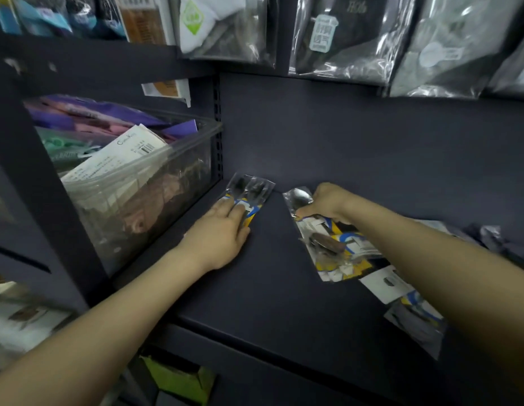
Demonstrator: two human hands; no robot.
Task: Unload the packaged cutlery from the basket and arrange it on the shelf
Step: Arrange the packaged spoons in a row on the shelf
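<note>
A clear cutlery packet [251,189] with a blue, yellow and white card lies at the back left of the dark shelf [272,276]. My left hand [222,232] rests flat on its near end, fingers spread on the card. My right hand [328,203] is closed around the top of a stack of cutlery packets [331,244] that lean on the shelf's right half, a spoon bowl showing by the fingers. More loose packets [413,315] lie under my right forearm at the shelf's front right. No basket is in view.
A clear plastic bin [155,194] full of bagged goods fills the bay to the left, behind a dark upright post [49,206]. Bagged socks [348,33] hang above the shelf. A green box [178,379] sits on the level below.
</note>
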